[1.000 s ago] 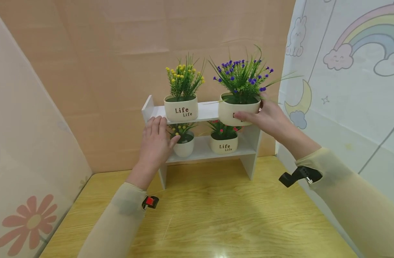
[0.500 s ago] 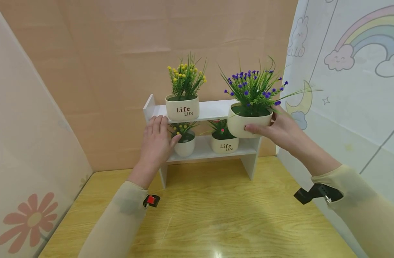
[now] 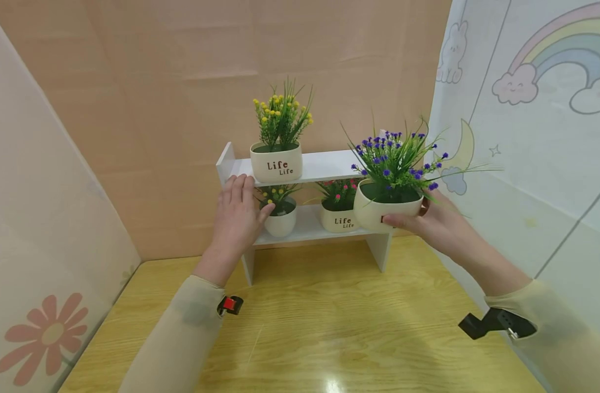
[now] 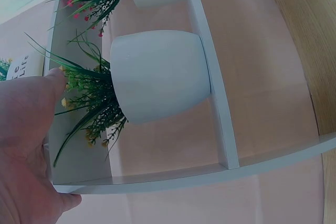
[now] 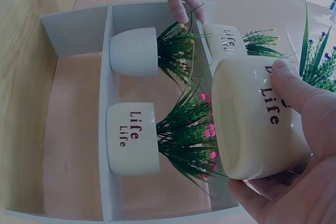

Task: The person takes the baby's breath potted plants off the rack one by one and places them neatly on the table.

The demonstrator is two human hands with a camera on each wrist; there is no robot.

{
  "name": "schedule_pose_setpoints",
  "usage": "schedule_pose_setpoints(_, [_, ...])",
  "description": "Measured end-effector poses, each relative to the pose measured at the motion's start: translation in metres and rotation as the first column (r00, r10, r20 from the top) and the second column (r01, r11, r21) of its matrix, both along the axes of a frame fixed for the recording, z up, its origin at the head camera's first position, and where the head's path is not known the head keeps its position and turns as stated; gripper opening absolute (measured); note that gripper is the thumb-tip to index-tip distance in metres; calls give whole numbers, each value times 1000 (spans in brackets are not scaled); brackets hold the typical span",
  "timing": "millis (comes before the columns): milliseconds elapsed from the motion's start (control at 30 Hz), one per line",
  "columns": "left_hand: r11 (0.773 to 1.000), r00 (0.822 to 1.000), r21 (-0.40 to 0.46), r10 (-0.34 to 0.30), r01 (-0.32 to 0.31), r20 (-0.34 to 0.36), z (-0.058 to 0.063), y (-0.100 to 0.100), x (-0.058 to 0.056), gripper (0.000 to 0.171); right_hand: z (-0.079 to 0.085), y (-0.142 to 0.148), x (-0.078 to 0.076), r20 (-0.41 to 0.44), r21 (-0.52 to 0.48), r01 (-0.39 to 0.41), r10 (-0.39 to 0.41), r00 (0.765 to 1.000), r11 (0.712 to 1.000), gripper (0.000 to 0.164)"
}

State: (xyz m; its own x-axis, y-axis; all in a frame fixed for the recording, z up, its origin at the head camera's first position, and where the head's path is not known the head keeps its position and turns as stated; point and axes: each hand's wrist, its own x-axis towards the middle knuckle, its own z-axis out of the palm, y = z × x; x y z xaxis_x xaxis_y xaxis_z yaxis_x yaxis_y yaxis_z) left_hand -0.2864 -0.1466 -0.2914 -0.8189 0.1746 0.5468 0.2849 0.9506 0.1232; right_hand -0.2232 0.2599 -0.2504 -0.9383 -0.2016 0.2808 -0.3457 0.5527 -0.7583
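Note:
My right hand [image 3: 439, 221] holds an oval cream "Life" pot [image 3: 373, 213] of purple flowers, thumb across its front. The pot is off the boards, in front of the right end of a white two-tier shelf [image 3: 327, 164]; the right wrist view shows its pale underside. My left hand [image 3: 236, 218] rests at the shelf's upper left corner, fingers straight over the top board's edge and thumb spread. Beside those fingers, a "Life" pot of yellow flowers [image 3: 276, 164] stands on the top board. Below are a round white pot [image 4: 160, 74] with small yellow flowers and a "Life" pot of red-pink flowers [image 5: 134, 140].
The shelf stands on a wood-grain table [image 3: 300, 322] near a peach-coloured backdrop [image 3: 148, 125]. Pale printed panels rise on both sides, the right one bearing a rainbow [image 3: 565, 60]. The purple pot overlaps the red-pink one in the head view.
My right hand has brought the purple-flower pot down and to the right, from top-board height to in front of the lower board. The left hand has stayed at the shelf's corner.

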Motion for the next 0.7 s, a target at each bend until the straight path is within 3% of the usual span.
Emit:
schedule_pose_setpoints(400, [1000, 1000, -6, 10, -10, -2, -2, 1, -2, 85, -38, 15, 8, -64, 22, 5, -4, 998, 1000, 73])
schedule_pose_setpoints(700, [1000, 1000, 10, 10, -10, 4, -1, 1, -1, 84, -66, 32, 10, -22, 16, 9, -8, 1000, 1000, 75])
